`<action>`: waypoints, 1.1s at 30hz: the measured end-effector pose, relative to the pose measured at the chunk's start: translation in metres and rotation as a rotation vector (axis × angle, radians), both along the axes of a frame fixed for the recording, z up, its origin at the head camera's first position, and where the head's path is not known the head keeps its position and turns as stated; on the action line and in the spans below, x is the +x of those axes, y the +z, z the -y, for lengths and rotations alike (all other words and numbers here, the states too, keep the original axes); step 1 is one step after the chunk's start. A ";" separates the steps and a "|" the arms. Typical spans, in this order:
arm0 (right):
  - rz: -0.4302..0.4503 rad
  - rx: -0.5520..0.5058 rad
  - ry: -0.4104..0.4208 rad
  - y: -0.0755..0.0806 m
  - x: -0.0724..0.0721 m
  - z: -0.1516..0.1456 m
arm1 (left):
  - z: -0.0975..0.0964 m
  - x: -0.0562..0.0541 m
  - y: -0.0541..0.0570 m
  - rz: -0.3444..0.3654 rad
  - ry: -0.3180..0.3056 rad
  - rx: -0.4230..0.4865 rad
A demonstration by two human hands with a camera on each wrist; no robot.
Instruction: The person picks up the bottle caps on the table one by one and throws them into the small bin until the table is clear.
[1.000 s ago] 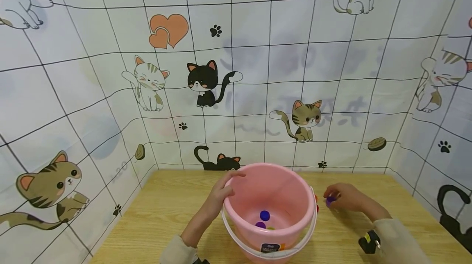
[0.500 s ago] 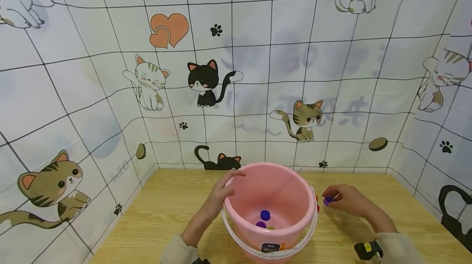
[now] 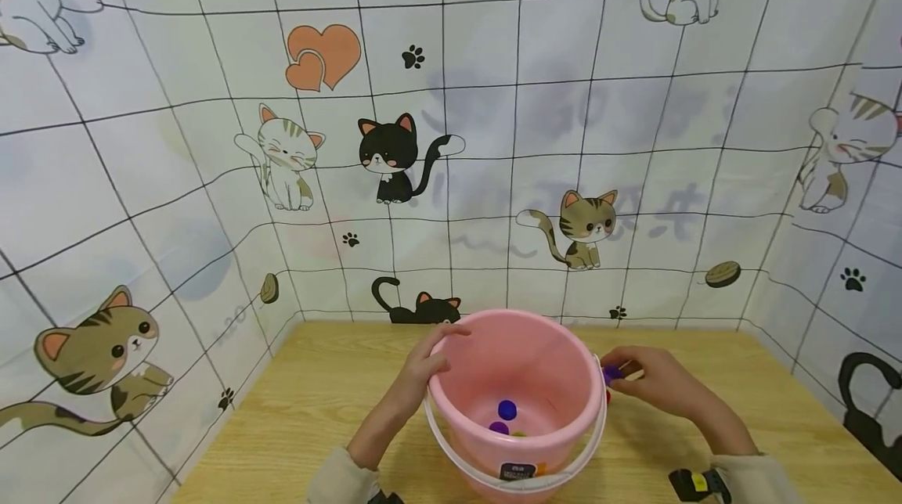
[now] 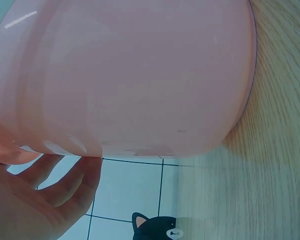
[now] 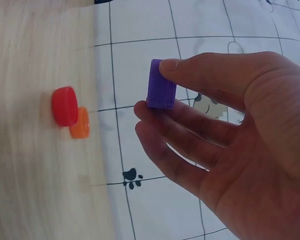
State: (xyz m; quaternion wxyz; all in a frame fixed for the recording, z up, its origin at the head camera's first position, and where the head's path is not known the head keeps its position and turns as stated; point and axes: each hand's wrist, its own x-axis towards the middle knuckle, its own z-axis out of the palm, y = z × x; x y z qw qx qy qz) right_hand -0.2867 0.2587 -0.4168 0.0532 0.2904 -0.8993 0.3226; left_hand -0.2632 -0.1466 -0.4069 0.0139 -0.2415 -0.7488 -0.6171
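Observation:
A pink bucket (image 3: 521, 347) with a white handle stands on the wooden table, its mouth tipped toward the head camera. My left hand (image 3: 416, 367) grips its left rim, thumb and fingers on either side; the left wrist view has the bucket's outer wall (image 4: 140, 75) and the fingers against it. In my right hand (image 3: 658, 379), beside the bucket's right rim, a purple bottle cap (image 5: 161, 84) with ribbed sides is pinched between thumb and fingertips. Inside the bucket lie a blue cap (image 3: 506, 410), a purple cap (image 3: 499, 427) and a partly hidden yellow-green piece (image 3: 518, 434).
On the table (image 3: 338, 394), just right of the bucket, are a red cap (image 5: 65, 106) and an orange cap (image 5: 80, 123), close together and mostly hidden in the head view. A cloth (image 3: 479, 175) printed with cats and grid lines hangs behind and at both sides.
My right hand has lifted the purple cap off the table and carried it left to the bucket's right rim. My left hand and the bucket have stayed in place.

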 end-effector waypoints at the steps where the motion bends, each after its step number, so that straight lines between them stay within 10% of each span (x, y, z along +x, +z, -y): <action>1: 0.000 -0.002 0.000 0.002 0.001 0.001 | 0.000 0.000 0.000 0.005 0.000 -0.001; 33: -0.055 0.013 -0.024 0.046 0.029 0.015 | 0.000 0.002 0.000 -0.008 0.005 -0.002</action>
